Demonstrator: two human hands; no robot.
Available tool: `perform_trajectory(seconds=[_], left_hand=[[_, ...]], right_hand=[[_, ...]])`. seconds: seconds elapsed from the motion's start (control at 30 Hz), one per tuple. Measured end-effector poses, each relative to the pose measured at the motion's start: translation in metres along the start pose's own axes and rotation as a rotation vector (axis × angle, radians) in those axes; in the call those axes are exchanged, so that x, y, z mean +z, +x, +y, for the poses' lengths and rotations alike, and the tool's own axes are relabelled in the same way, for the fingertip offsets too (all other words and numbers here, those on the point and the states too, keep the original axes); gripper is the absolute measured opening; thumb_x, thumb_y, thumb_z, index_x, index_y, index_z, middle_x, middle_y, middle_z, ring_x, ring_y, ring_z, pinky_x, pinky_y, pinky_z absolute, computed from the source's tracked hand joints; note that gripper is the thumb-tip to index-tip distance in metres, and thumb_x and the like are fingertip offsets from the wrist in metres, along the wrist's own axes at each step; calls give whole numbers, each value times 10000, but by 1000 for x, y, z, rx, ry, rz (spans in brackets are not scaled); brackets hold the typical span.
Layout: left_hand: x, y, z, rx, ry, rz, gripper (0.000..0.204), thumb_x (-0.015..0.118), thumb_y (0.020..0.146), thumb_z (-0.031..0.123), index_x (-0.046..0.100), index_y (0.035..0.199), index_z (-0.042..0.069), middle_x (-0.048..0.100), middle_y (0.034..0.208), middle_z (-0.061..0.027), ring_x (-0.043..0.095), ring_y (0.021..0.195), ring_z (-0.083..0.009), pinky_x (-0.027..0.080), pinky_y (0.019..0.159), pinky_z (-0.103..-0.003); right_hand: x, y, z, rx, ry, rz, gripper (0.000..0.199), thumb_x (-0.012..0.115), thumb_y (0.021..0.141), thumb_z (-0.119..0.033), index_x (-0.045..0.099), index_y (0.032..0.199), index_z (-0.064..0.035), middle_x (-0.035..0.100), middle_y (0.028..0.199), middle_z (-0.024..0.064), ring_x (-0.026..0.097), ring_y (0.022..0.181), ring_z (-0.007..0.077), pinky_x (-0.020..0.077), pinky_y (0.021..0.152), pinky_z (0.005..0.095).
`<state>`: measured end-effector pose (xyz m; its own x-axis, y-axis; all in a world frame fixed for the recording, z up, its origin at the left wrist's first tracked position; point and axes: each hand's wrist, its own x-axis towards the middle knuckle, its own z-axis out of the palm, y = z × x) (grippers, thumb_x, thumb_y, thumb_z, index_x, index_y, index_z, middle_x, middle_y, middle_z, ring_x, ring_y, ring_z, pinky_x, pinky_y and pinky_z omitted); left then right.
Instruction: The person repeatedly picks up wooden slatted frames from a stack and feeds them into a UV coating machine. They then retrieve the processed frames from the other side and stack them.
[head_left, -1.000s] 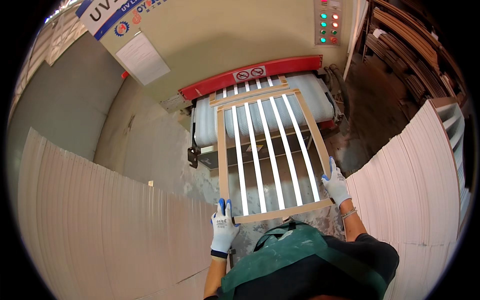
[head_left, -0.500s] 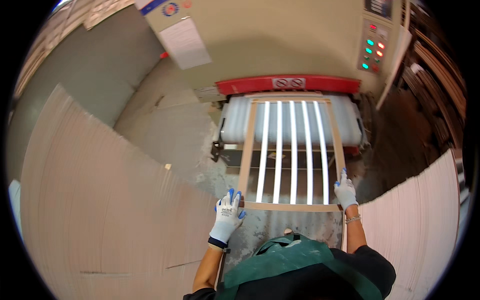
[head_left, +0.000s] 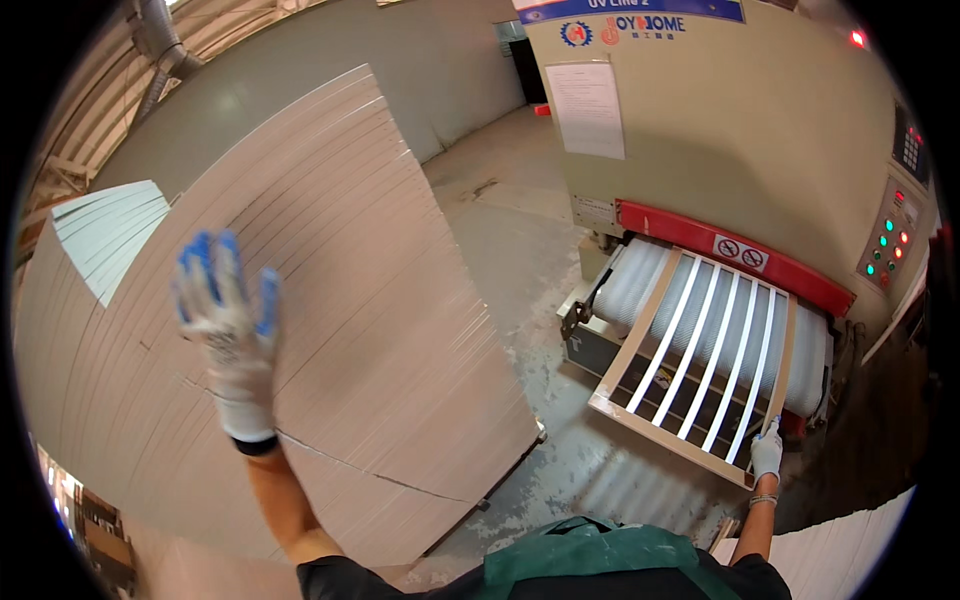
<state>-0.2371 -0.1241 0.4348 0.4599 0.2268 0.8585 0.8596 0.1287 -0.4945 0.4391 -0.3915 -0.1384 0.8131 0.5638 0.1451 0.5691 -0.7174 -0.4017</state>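
Observation:
My right hand (head_left: 767, 452), in a white and blue glove, is closed on the near right corner of a slatted frame (head_left: 672, 441). The frame has brown outer rails and several white slats. Its far part lies on the pale mesh conveyor belt (head_left: 622, 288) of a large beige machine, and its near end juts out past the belt toward me. Far to the left, my gloved left hand (head_left: 228, 330) is raised with its fingers spread and holds nothing. Behind it in the view is a big stack of pale boards (head_left: 370, 330); whether the hand touches the boards I cannot tell.
A red guard bar (head_left: 690, 232) spans the machine (head_left: 720, 130) above the belt. The control panel (head_left: 888, 235) with lit buttons is at the right. Smaller light-coloured sheets (head_left: 110, 235) stand at the far left. More boards (head_left: 830, 555) are at the lower right.
My left hand has let go of the frame's near left corner and swung up and left over the board stack. The view has turned left; my right hand stays at the frame.

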Motion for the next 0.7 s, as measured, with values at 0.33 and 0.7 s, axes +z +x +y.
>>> perform_trajectory(seconds=[0.33, 0.7], left_hand=[[-22, 19, -162, -207, 85, -382, 618, 629, 977, 469, 571, 1392, 14, 643, 1263, -222, 583, 1204, -394, 414, 1081, -505], [-97, -4, -145, 200, 169, 59, 493, 844, 764, 161, 660, 1203, 33, 677, 1118, -151, 633, 1077, -326, 479, 986, -447]], right_hand=[[-17, 56, -16, 89, 37, -26, 691, 597, 869, -101, 385, 1513, 33, 634, 1259, 336, 630, 1147, 457, 488, 1027, 490], [-104, 51, -269, -363, 503, 95, 605, 722, 898, -214, 538, 1428, 11, 623, 1355, 210, 640, 1204, 324, 492, 1049, 404]])
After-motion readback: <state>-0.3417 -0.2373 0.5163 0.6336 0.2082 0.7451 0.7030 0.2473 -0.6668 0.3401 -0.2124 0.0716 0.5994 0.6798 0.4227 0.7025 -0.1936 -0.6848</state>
